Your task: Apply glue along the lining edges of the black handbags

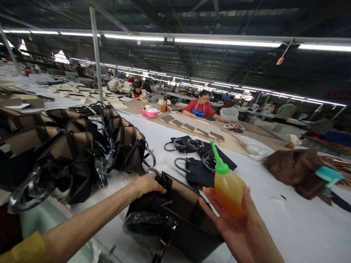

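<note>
A black handbag (188, 226) with a brown lining stands open at the table's near edge, its plastic-wrapped handle hanging down the front. My left hand (150, 184) grips the bag's upper left rim, with the fingertips partly hidden behind the edge. In my right hand (232, 217) rests a squeeze bottle (229, 191) of amber liquid, with a green cap and a long green nozzle pointing up and left. The fingers and thumb curl round its lower part. Beyond the bag, flat black bag panels (198, 170) with handles lie on the white table (299, 236).
Several open black handbags (74, 153) crowd the left side. On the right sit a brown bundle (294, 169) and a turquoise item (329, 173). Across the table, a person in a red top (200, 105) works near a pink basin (149, 113). A metal post (96, 52) rises at left.
</note>
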A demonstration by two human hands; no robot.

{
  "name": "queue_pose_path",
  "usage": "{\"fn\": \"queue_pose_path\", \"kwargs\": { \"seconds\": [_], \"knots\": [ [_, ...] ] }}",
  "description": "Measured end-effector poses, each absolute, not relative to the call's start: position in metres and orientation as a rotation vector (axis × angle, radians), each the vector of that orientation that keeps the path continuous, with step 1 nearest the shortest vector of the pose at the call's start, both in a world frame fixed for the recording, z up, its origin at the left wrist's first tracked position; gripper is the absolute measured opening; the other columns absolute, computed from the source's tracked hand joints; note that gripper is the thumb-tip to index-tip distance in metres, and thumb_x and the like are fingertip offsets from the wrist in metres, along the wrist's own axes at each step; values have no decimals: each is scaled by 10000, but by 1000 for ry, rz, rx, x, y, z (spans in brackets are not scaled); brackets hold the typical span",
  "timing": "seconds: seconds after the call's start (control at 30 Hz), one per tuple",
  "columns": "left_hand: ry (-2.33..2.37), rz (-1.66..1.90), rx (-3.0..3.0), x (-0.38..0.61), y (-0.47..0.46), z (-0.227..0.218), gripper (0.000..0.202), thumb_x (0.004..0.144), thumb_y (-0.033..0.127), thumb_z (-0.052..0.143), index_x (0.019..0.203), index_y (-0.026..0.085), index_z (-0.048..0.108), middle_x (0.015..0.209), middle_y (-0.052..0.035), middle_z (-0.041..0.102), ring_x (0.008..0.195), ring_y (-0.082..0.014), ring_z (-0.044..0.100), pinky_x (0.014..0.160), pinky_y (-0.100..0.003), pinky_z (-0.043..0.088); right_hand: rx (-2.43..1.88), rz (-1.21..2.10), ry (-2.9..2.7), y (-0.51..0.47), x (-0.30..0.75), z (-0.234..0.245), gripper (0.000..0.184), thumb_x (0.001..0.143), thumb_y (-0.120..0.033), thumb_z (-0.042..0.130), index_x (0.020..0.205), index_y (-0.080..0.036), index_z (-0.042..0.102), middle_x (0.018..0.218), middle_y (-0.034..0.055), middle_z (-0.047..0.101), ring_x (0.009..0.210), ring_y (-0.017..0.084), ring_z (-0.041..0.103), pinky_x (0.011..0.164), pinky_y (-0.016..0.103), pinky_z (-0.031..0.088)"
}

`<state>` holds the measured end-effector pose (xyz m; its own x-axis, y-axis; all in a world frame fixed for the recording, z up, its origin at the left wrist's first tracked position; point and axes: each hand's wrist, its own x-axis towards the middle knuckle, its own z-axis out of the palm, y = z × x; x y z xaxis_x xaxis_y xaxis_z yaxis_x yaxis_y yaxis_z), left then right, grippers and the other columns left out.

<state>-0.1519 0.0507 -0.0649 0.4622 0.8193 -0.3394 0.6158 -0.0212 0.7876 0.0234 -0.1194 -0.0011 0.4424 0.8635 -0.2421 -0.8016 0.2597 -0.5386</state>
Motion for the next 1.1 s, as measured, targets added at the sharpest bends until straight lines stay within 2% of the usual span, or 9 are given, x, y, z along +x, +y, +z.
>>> {"fn": "queue_pose_path", "kwargs": {
  "seconds": [0.1, 0.27, 0.33, 0.43, 0.63, 0.77, 0.87, 1.0, 1.1],
  "knots": [
    [1296, 279, 1855, -146, 52, -71, 542, 518, 546, 713, 889, 165, 607, 806, -39, 664, 779, -222, 616, 640, -270, 477, -652, 1136, -98, -119, 23, -3, 444, 837, -428, 663, 1175, -159, 561, 1150, 125, 593, 1067, 374, 519, 904, 601, 416],
    [1456, 311, 2055, -140, 51, -75, 621, 533, 733, 585, 785, 165, 598, 862, -119, 648, 860, -315, 596, 725, -366, 452, -690, 1117, -98, -119, 20, 1, 434, 837, -427, 665, 1151, -142, 571, 1124, 126, 608, 1042, 359, 541, 904, 583, 429],
    [1506, 323, 2136, -139, 49, -75, 537, 602, 680, 563, 770, 170, 585, 862, -128, 644, 857, -316, 596, 726, -367, 440, -709, 1111, -97, -119, 19, 3, 425, 839, -435, 660, 1139, -144, 577, 1118, 121, 611, 1039, 352, 545, 905, 578, 431],
    [1500, 341, 2185, -137, 43, -72, 340, 703, 501, 527, 777, 172, 565, 823, -111, 639, 811, -273, 602, 693, -331, 427, -726, 1097, -104, -118, 18, 5, 402, 836, -438, 663, 1119, -163, 589, 1092, 101, 625, 1026, 338, 558, 900, 574, 438],
    [1328, 394, 2067, -143, 36, -77, 151, 761, 268, 413, 718, 159, 509, 741, -71, 603, 736, -204, 568, 653, -294, 410, -772, 1077, -102, -117, 15, 4, 409, 809, -451, 686, 1099, -176, 597, 1095, 101, 621, 1029, 340, 558, 888, 559, 458],
    [1155, 424, 1930, -153, 40, -81, 210, 799, 295, 381, 783, 147, 529, 763, -44, 604, 744, -185, 564, 656, -279, 430, -762, 1066, -93, -116, 17, 3, 419, 816, -441, 682, 1134, -188, 580, 1098, 94, 616, 1027, 336, 559, 899, 567, 444],
    [1001, 453, 1856, -156, 44, -77, 304, 839, 355, 342, 865, 131, 546, 778, -40, 615, 757, -181, 571, 660, -269, 451, -753, 1063, -55, -117, 22, 5, 439, 819, -427, 682, 1146, -159, 567, 1061, 128, 622, 1026, 345, 557, 886, 567, 452],
    [797, 647, 1813, -149, 51, -55, 306, 855, 389, 378, 967, 144, 522, 909, -39, 620, 879, -182, 565, 777, -268, 447, -758, 1038, -5, -125, 31, 12, 424, 802, -427, 697, 1129, -187, 575, 1042, 130, 622, 1022, 357, 557, 861, 596, 449],
    [707, 769, 1862, -137, 52, -30, 291, 841, 384, 432, 1005, 158, 513, 940, -31, 611, 900, -186, 548, 798, -272, 437, -775, 1035, 14, -136, 34, 17, 406, 818, -463, 662, 1105, -185, 588, 992, 137, 634, 999, 346, 572, 847, 604, 449]
  ]
}}
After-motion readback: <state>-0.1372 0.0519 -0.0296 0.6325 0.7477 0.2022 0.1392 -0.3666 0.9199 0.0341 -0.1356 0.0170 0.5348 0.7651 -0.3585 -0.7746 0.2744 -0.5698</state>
